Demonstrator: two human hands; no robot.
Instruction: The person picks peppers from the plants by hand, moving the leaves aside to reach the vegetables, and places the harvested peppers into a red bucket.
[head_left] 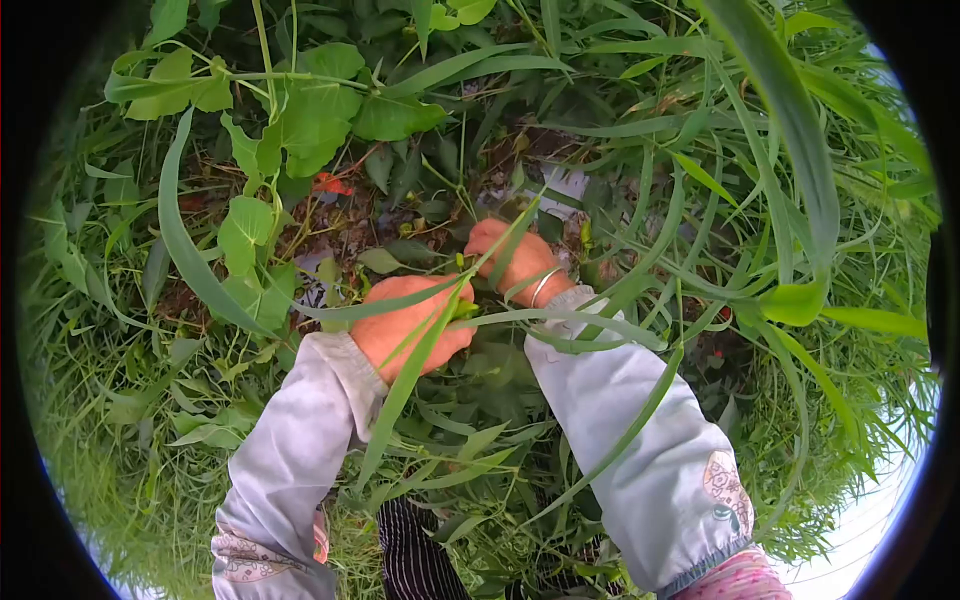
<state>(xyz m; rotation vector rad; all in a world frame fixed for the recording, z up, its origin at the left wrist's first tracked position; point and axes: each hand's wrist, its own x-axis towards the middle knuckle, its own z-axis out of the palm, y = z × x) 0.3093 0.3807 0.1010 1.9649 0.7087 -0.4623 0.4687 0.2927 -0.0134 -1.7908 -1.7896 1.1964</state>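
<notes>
Greenery (463, 310), perhaps small pods, sits at the centre of the frame, partly hidden in the curled left hand (405, 325), which grasps it, seemingly to keep loose pieces together. Its visible end seems to point right and slightly up; too little shows to settle its long axis. Just above and to the right, the right hand (512, 262) has bent fingers among the stems, placed there probably to reach into the plant; whether it grips anything, I cannot tell. A bracelet (543, 287) circles that wrist. A long grass blade (408, 378) slants in front of the left hand. Farther out, broad leaves (320, 120) fill the upper left, and pale sleeves (630, 420) enter from below.
</notes>
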